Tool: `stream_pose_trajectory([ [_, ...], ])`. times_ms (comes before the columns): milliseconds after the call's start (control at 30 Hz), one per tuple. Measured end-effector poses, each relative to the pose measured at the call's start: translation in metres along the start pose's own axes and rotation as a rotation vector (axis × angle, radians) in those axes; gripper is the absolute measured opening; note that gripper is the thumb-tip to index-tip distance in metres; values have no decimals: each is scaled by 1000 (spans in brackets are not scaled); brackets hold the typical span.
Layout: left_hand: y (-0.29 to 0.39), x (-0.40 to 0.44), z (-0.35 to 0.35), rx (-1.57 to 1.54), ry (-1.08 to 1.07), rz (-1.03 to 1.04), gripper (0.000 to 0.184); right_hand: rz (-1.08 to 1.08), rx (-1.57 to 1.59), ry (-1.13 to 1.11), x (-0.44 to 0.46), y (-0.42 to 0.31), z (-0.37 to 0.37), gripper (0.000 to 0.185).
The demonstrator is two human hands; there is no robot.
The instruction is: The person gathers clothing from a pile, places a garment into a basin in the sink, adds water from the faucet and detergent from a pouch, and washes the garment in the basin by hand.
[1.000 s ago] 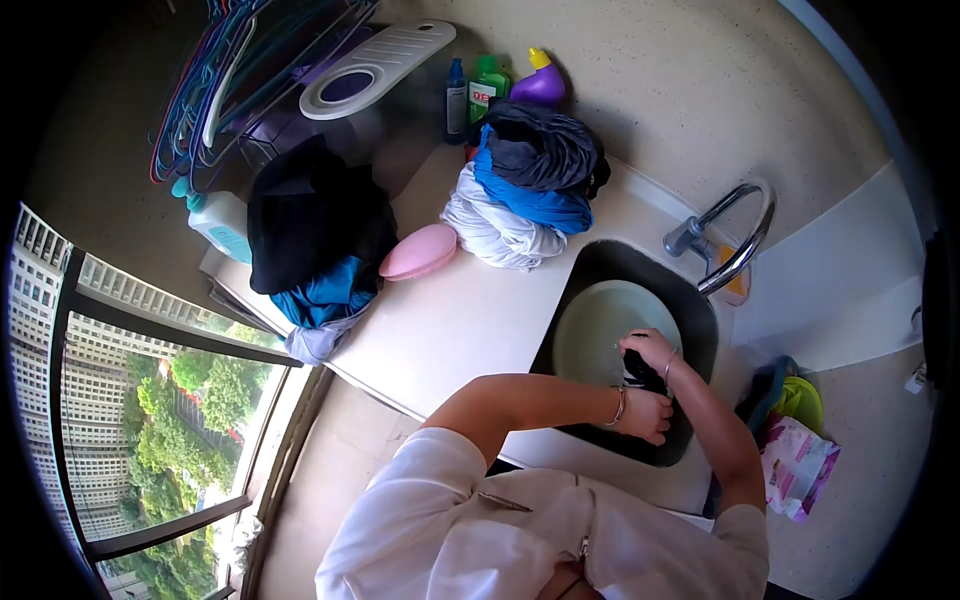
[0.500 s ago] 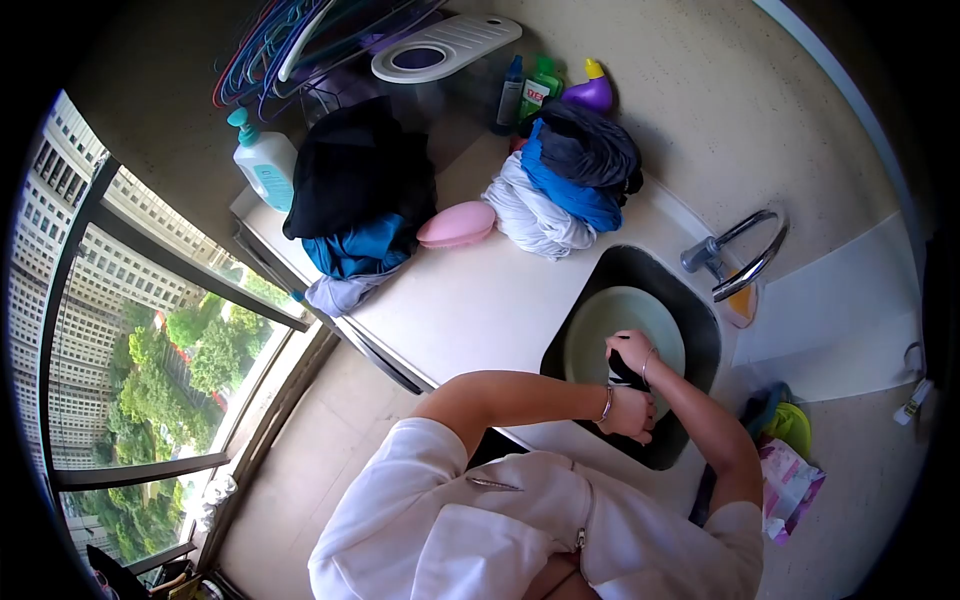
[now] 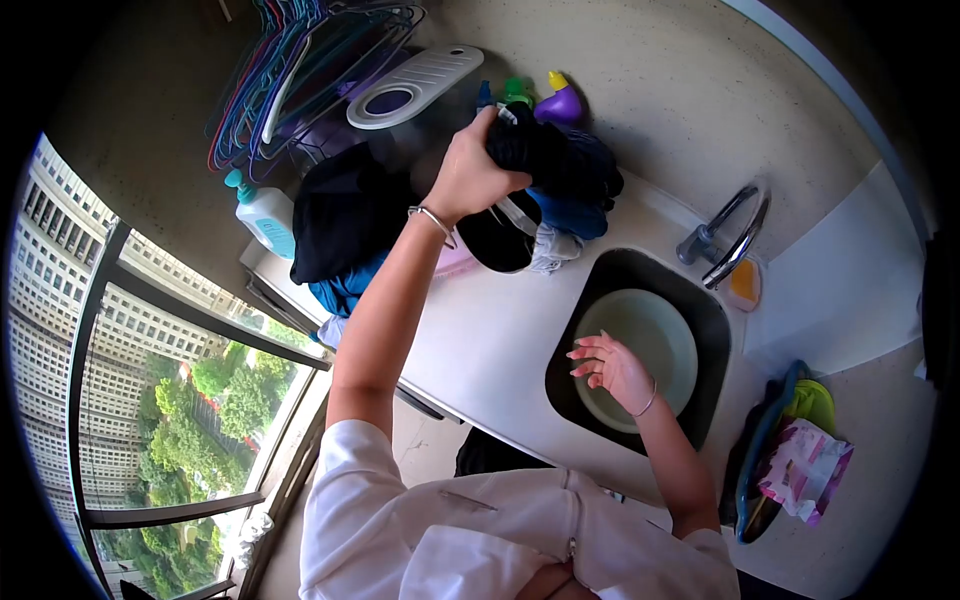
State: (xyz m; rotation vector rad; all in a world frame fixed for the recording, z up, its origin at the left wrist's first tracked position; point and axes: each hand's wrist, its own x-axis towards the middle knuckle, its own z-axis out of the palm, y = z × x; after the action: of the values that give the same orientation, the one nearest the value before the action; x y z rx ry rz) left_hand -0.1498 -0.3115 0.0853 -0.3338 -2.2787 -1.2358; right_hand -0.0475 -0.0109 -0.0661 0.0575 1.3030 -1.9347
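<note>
At L, 1 pump bottle beside 1 clothes heap, stacked prob. to save space. Next, gripping 1 black cloth w/ L hand by 2nd heap, bunched prob. for control; can't tell if touching. Splaying R hand, holding nothing, over 1 basin, set in 1 sink prob. to catch water.

Basin in sink; tap behind; clothes heap left.
</note>
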Motion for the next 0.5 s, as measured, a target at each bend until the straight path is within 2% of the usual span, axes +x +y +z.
stream_pose_trajectory([
  [33, -8, 15, -4, 130, -68, -2, 64, -1, 9, 0, -5, 8, -11, 40],
  [100, -30, 39, -1, 386, -161, 43, 60, 21, -26, 236, -13, 23, -38, 32],
  [133, -40, 47, 1, 514, -287, 18, 62, 18, -29, 226, -20, 27, -46, 32],
  [200, -80, 57, 13, 653, -414, -66, 70, 10, -126, 337, -30, 27, -56, 25],
  [300, -117, 48, 20, 884, -555, -198, 78, -25, -109, 334, -55, 17, -54, 23],
  [333, -126, 42, 17, 888, -553, -209, 78, -19, -112, 325, -58, 16, -59, 23],
  [400, -139, 27, 12, 954, -309, 59, 76, -44, -131, 321, -65, 14, -71, 23],
  [433, -128, 22, 0, 932, -303, 63, 68, -52, -121, 350, -68, 11, -74, 25],
  [500, -106, 5, -30, 872, -157, 152, 53, -106, -77, 354, -73, 10, -84, 26],
])
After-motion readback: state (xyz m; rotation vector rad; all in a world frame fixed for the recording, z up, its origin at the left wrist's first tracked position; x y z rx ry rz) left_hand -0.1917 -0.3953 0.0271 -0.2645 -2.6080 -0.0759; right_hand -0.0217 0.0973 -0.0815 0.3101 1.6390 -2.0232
